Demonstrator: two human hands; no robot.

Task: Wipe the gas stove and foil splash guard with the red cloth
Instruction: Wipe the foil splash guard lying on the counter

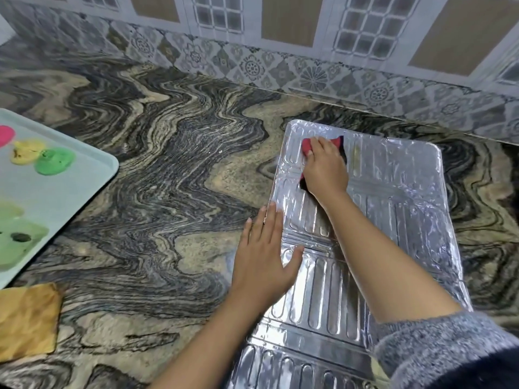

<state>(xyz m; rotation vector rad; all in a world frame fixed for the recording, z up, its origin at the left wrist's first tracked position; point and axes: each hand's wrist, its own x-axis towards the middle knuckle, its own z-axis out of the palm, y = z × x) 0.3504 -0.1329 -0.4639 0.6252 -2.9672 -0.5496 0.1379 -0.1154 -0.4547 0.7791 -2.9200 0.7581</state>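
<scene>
A pale green tray at the left edge of a swirled stone counter holds soft pink, yellow and green shapes. The foil splash guard, silver and ribbed, lies flat on the counter at right. The right hand, fingers bent, grips the bunched red cloth against its far left corner, while the left hand rests flat, fingers straight, on its left edge.

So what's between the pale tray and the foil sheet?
Only bare patterned counter, in the head view; the left hand rests flat at the left edge of the foil sheet.
</scene>
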